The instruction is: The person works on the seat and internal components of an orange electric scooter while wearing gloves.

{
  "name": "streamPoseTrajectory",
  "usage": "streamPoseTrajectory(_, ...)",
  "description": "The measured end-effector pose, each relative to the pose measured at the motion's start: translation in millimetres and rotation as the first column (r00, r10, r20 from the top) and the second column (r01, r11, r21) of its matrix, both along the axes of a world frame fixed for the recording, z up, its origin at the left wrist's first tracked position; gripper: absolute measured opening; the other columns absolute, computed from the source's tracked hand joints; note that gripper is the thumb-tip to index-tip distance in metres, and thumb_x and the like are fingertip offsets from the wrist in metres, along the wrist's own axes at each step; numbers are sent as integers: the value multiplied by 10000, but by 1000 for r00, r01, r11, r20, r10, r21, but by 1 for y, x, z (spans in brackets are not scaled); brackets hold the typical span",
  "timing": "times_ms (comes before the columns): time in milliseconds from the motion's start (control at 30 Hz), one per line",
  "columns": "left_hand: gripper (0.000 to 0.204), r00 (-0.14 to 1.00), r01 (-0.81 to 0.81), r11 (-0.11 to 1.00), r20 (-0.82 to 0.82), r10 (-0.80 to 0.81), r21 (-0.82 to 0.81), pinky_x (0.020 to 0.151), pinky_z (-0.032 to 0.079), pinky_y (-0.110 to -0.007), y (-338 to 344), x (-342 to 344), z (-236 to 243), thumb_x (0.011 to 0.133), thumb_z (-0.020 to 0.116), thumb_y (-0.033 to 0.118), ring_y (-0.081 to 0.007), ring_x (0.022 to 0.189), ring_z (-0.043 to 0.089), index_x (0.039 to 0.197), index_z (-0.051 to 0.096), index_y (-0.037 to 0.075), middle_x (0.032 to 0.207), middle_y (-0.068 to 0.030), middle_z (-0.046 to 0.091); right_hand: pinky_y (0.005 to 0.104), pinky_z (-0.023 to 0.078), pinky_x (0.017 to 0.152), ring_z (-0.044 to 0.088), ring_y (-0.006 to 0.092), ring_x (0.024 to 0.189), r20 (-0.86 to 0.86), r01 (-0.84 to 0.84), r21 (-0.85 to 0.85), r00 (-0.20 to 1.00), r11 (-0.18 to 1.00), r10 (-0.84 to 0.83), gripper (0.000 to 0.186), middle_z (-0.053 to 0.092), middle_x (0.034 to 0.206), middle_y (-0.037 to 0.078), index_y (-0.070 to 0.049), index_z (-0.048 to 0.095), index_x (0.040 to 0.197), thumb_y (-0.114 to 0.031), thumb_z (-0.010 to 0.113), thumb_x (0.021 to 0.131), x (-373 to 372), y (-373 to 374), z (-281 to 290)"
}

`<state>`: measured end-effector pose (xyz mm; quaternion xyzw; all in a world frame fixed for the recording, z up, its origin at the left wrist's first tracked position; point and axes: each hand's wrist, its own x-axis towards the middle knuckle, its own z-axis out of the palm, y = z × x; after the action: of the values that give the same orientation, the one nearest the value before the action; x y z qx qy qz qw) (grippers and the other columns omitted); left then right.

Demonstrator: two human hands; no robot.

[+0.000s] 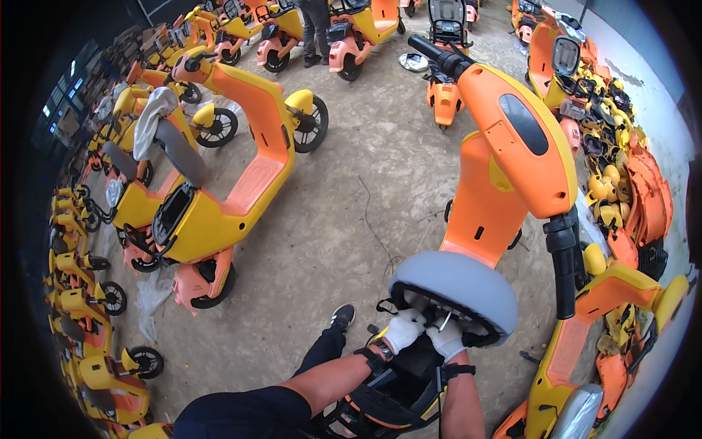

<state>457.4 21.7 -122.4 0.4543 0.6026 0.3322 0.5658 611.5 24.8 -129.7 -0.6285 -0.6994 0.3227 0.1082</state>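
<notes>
Fingers indistinct beneath grey seat

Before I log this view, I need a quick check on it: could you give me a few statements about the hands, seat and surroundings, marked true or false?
1. The left hand and right hand wear white gloves. True.
2. The grey seat by them is folded down flat. False: it is tipped up.
3. Orange and yellow parts are heaped along the right-hand wall. True.
4. The background person wears yellow trousers. False: they are dark.
</notes>
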Motion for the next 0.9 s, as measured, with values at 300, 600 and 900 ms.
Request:
streamPoseTrajectory(300, 96, 989, 60, 979, 146, -31, -197, 569, 500, -288, 5, -4, -15, 763, 645, 61, -152, 619, 611, 841, 621, 9, 701, -67, 626, 478, 498, 727, 618, 389, 796, 138, -61, 35, 989, 998, 56, 291, 640, 848, 224, -2, 645, 855, -234, 521, 730, 0, -1, -21)
streamPoseTrajectory(600, 82, 987, 69, 974, 156, -36, -217, 518, 483, -237, 7, -12, -13, 759, 674, 52, -107, 572, 587, 752, 599, 17, 663, -42, 612, 514, 495, 794, 621, 395, 884, 212, -143, -131, 962, 981, 169, 300, 640, 935, 238, -43, 624, 992, -202, 473, 787, -15, 10, 18)
streamPoseTrajectory(900, 112, 973, -62, 983, -208, 98, 170, 521, 478, -277, -7, 6, -39, 733, 676, 83, -140, 558, 597, 681, 600, 20, 614, -72, 606, 492, 477, 652, 595, 388, 708, 144, -36, 267, 990, 963, -2, 186, 617, 737, 191, -41, 603, 693, -190, 505, 745, -16, -3, -5)
